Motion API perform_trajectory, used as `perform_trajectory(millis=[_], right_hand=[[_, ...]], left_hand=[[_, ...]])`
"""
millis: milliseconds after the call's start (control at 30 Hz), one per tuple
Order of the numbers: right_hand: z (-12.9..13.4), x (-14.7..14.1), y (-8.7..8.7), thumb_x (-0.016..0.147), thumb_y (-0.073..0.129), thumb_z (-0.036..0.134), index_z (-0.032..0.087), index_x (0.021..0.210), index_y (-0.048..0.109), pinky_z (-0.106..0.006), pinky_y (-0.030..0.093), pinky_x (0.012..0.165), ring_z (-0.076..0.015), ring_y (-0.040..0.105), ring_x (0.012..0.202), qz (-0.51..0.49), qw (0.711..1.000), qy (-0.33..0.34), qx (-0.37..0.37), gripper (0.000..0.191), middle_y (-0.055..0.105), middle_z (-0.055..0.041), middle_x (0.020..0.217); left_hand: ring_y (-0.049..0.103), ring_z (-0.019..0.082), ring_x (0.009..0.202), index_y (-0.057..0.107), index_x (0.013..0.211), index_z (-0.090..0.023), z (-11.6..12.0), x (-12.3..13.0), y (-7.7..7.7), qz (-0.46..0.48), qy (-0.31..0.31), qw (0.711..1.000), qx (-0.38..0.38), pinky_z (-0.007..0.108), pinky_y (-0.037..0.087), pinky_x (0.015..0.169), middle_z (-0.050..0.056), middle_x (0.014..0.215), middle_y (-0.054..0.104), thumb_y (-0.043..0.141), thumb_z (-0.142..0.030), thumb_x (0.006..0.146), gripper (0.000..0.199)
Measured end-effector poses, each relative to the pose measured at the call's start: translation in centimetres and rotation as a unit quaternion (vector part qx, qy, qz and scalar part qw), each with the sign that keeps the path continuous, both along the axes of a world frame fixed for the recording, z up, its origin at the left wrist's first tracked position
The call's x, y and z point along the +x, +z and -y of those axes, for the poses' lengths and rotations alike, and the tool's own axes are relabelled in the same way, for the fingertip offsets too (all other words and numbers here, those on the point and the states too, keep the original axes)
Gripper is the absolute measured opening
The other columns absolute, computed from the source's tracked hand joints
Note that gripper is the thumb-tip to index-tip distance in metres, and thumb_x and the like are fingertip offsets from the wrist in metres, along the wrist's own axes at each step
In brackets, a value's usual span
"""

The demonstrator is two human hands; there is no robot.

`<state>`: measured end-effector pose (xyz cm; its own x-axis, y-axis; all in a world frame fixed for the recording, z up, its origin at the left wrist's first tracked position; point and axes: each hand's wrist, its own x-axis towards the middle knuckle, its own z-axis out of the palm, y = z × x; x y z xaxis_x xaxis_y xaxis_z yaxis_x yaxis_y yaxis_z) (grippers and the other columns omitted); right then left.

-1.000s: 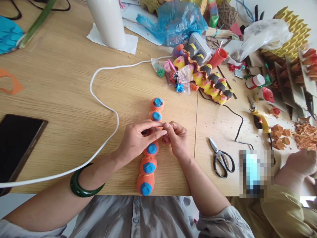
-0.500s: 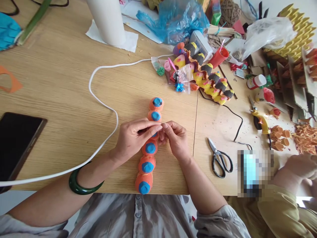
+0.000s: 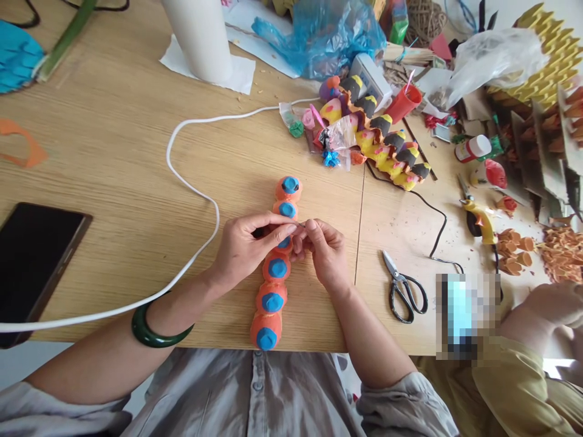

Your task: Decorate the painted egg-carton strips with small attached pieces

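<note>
An orange strip of egg-carton cups with blue discs runs lengthwise on the table in front of me. Its far cup carries small dark marks on the blue disc. My left hand is closed in a pinch over the strip's middle, covering part of it. Just right of the strip, my right hand also pinches, thumb against finger. Between the two sets of fingertips shows a tiny dark sliver, too small to name.
Scissors lie to the right, near a co-worker's hand. A white cable curves across the left side, past a phone. Farther back are a painted yellow-and-black egg-carton piece, a red cup and a blue plastic bag.
My fingertips have drawn slightly apart, and the tiny dark sliver now shows between them. The strip stays in place on the table; the whole view has shifted a little.
</note>
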<state>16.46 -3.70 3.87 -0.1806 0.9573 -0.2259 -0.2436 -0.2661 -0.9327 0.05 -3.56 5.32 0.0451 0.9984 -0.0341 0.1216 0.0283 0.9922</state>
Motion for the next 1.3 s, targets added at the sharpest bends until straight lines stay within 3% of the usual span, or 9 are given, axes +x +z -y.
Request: perform_trajectory(millis=[267, 467, 600, 967, 1133, 1300], right_hand=[[0.0, 0.0, -0.1, 0.088, 0.074, 0.064, 0.022, 0.074, 0.066, -0.025, 0.049, 0.051, -0.0091, 0.055, 0.048, 0.023, 1.0, -0.011, 0.004, 0.046, 0.062, 0.0046, 0.059], [0.1, 0.0, 0.1, 0.091, 0.069, 0.066, 0.021, 0.075, 0.068, -0.026, 0.05, 0.053, -0.0108, 0.059, 0.051, 0.034, 0.999, -0.01, 0.01, 0.048, 0.062, 0.0033, 0.06], [0.2, 0.0, 0.3, 0.097, 0.061, 0.065, 0.021, 0.085, 0.075, -0.026, 0.049, 0.053, -0.0108, 0.059, 0.052, 0.019, 0.999, -0.046, 0.018, 0.047, 0.062, 0.0028, 0.061], [1.2, -0.2, 0.9, 0.101, 0.059, 0.057, 0.023, 0.114, 0.082, -0.027, 0.049, 0.048, -0.0113, 0.056, 0.046, 0.025, 0.998, -0.052, 0.022, 0.043, 0.068, 0.0018, 0.059], [1.2, -0.3, 1.1, 0.101, 0.059, 0.058, 0.02, 0.109, 0.082, -0.028, 0.051, 0.049, -0.0121, 0.057, 0.048, 0.031, 0.999, -0.034, 0.019, 0.046, 0.069, 0.0003, 0.06], [1.2, -0.4, 1.1, 0.104, 0.057, 0.054, 0.021, 0.11, 0.081, -0.027, 0.049, 0.05, -0.0107, 0.058, 0.048, 0.023, 0.999, -0.032, 0.031, 0.041, 0.069, 0.001, 0.062]], left_hand=[[0.07, 0.016, 0.071, 0.086, 0.103, -0.021, 0.1, 0.0, 0.0, 0.019, -0.023, 0.999, -0.027, 0.026, 0.056, 0.068, 0.004, 0.085, 0.081, 0.08, -0.046, 0.087, 0.03], [0.065, 0.014, 0.068, 0.085, 0.09, -0.021, 0.1, 0.2, 0.2, 0.022, 0.014, 0.999, -0.035, 0.025, 0.054, 0.067, 0.002, 0.079, 0.079, 0.08, -0.04, 0.085, 0.02], [0.058, 0.012, 0.063, 0.085, 0.091, -0.022, -0.1, 0.1, -0.2, 0.048, 0.046, 0.996, -0.052, 0.024, 0.049, 0.061, -0.001, 0.071, 0.073, 0.081, -0.042, 0.086, 0.021], [0.072, 0.015, 0.078, 0.085, 0.097, -0.022, 0.0, 0.1, 0.1, -0.014, 0.095, 0.995, 0.029, 0.025, 0.057, 0.073, 0.001, 0.086, 0.081, 0.077, -0.03, 0.091, 0.013], [0.074, 0.014, 0.079, 0.085, 0.098, -0.022, 0.0, 0.1, -0.3, -0.036, 0.094, 0.993, 0.066, 0.023, 0.058, 0.072, 0.0, 0.092, 0.083, 0.075, -0.032, 0.091, 0.015], [0.075, 0.014, 0.079, 0.085, 0.097, -0.021, -0.1, 0.1, -0.5, -0.026, 0.09, 0.994, 0.055, 0.023, 0.059, 0.073, 0.001, 0.094, 0.084, 0.076, -0.031, 0.09, 0.014]])
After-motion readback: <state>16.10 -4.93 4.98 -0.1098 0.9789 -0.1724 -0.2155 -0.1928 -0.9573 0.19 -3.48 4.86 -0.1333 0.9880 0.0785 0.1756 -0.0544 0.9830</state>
